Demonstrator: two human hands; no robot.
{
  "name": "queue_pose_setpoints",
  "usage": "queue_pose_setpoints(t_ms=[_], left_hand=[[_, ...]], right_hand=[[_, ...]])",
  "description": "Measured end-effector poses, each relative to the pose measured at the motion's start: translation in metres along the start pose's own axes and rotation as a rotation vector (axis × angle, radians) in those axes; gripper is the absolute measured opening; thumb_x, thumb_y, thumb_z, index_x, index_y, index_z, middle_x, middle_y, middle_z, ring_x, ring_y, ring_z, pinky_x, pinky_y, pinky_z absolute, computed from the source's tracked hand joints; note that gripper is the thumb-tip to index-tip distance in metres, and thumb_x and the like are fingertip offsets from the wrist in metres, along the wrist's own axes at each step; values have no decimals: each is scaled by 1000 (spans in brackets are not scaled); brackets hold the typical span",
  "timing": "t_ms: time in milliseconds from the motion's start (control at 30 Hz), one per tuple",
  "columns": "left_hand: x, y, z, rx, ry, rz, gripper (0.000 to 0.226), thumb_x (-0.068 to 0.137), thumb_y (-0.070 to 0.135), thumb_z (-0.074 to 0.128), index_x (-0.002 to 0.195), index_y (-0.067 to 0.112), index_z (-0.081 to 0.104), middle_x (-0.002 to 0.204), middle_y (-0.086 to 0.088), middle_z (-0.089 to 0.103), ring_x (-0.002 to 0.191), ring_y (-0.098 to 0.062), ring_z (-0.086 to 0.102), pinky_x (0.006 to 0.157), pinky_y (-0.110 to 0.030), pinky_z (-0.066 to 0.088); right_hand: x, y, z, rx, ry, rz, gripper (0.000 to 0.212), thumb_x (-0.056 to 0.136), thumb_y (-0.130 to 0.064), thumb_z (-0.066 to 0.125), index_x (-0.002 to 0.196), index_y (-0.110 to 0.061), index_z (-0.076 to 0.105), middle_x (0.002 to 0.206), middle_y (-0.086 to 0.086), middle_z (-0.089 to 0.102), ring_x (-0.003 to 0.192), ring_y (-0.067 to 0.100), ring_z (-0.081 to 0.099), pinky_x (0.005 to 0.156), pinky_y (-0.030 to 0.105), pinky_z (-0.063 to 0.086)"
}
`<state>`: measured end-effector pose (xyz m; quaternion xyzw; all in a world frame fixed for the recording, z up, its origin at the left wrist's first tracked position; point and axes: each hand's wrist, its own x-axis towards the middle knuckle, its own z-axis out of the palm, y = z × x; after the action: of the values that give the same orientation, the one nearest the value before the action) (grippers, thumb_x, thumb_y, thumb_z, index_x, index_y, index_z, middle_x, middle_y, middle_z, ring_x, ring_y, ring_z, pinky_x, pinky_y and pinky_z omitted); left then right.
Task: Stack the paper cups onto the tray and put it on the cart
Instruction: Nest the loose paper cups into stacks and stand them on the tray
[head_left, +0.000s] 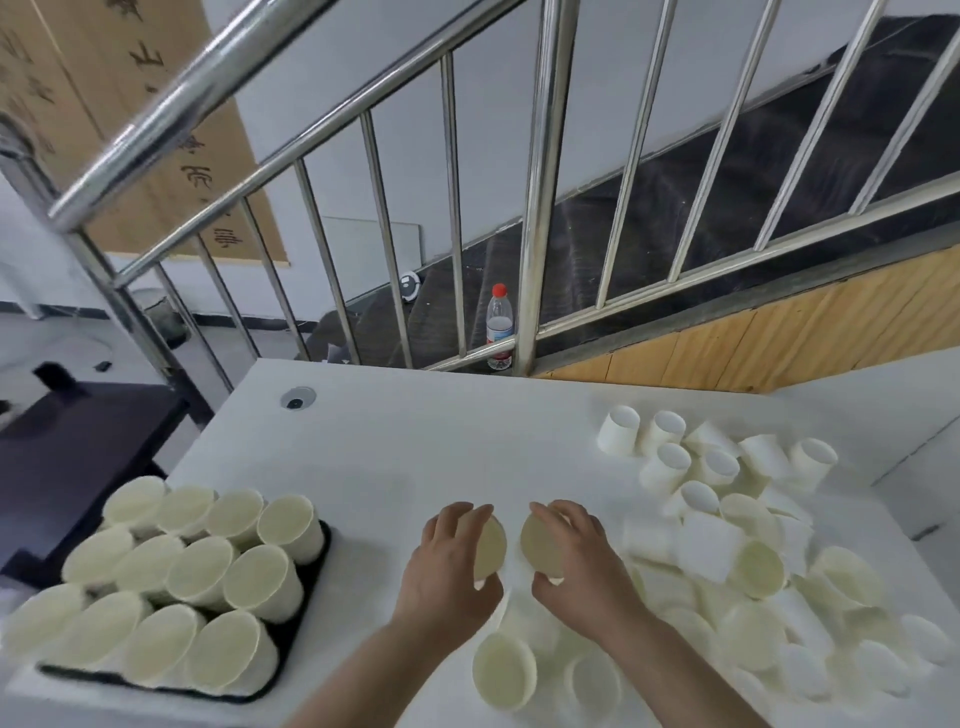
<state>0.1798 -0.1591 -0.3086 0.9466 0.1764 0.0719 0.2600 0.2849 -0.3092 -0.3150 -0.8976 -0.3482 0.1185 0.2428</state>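
Gripping one paper cup in each hand at lower centre, my left hand and right hand curl round their cups. I judge collecting is underway; next both go onto the tray, lower left, atop those cups.

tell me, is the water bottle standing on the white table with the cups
No, the water bottle stands behind the stair railing, beyond the far edge of the white table.

Both forearms are bare, no sleeves, rings or watch.
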Motion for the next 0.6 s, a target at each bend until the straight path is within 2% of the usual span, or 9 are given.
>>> queue_pose_setpoints(t_ms=[100,300,500,600], left_hand=[[-24,-11,-15,6,47,2,70,79,28,58,143,29,30,142,9,31,130,-15,32,99,-18,34],[-48,-32,-51,15,118,-15,69,78,27,59,142,29,32,140,10,32,129,-14,33,94,-21,40],[-63,-74,-86,31,183,-56,70,77,26,62,141,27,35,140,8,35,127,-17,36,95,-25,41],[-69,-99,-100,33,178,-78,71,77,27,62,142,27,33,142,8,33,129,-18,35,98,-24,39]], right_hand=[[-15,-21,7,35,-16,-22,76,81,-23,61,148,-32,29,144,-13,26,134,11,29,94,23,46],[-22,-61,15,47,-18,-86,75,80,-22,58,149,-32,28,143,-14,27,134,10,27,95,23,45],[-12,-115,35,17,-53,-153,74,82,-21,57,149,-31,27,143,-13,26,134,11,27,90,23,47],[-3,-141,48,15,-72,-153,74,82,-21,58,149,-30,27,145,-12,25,135,12,26,93,25,46]])
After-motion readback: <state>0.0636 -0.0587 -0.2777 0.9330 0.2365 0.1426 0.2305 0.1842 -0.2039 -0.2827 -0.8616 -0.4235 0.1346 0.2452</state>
